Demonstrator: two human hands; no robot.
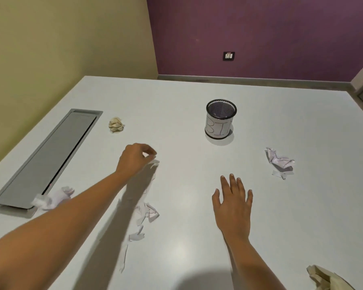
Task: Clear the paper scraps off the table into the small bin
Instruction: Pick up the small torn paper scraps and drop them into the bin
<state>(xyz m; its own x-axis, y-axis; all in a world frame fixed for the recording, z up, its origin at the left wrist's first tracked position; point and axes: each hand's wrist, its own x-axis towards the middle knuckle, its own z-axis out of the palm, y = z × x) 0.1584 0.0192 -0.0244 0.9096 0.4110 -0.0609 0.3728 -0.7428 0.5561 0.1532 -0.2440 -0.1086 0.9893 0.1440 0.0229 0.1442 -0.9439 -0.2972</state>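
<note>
Here left hand (135, 158) pinches white scrap (154, 162) at fingertips — bin (220, 122) well right of pinch; right hand (233, 203) flat, fingers spread, empty.

left hand (137, 158) seemingly pinching white scrap (154, 162), bin (220, 120) beyond

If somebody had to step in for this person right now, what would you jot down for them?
Left hand: fingertips pinched on a small white scrap, just above the table.
Right hand: open, fingers spread, holding nothing, low over the table.
Bin: upright mesh cup labelled BIN, far centre; nothing visible inside.
Done: nothing in the bin that I can see.
Left: the beige ball at far left, the crumpled white wad to the right, the torn pieces in the middle, the wad by the grey hatch, and the beige paper at the near right corner.
</note>
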